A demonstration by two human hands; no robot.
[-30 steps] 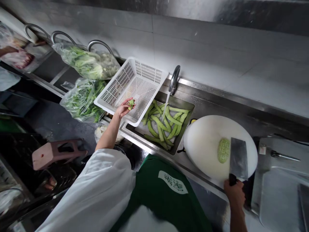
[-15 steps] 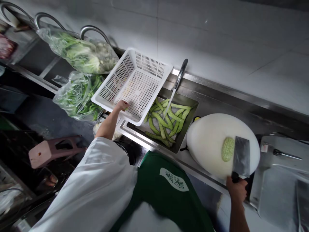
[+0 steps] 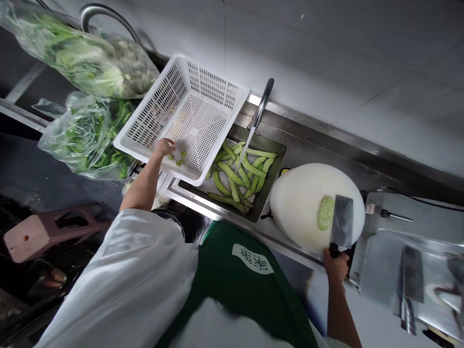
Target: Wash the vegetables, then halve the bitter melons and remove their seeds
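Note:
My left hand point(image 3: 165, 146) is over the near left part of a white plastic basket point(image 3: 239, 96), fingers loosely curled and apart. Several small green pieces point(image 3: 180, 162) lie on the basket floor beside it. My right hand point(image 3: 336, 266) is wrapped round the black handle of a cleaver point(image 3: 341, 220), whose blade lies over the round white cutting board point(image 3: 293, 203). Just left of the blade, a pale green, bumpy piece of bitter melon point(image 3: 326, 213) rests on the board. Long ridged green gourds point(image 3: 232, 174) fill the sink between basket and board.
A curved metal faucet point(image 3: 263, 104) reaches over the sink point(image 3: 266, 203). Bagged leafy greens point(image 3: 83, 63) and bagged green vegetables point(image 3: 90, 135) lie left of the basket. On the right are a metal tray point(image 3: 380, 261) and another cleaver point(image 3: 412, 275). A pink stool point(image 3: 29, 237) stands on the floor.
Small green pieces now show on the basket floor beneath my left hand, which has loosened. The view has shifted right; the right hand still holds the cleaver by the bitter melon.

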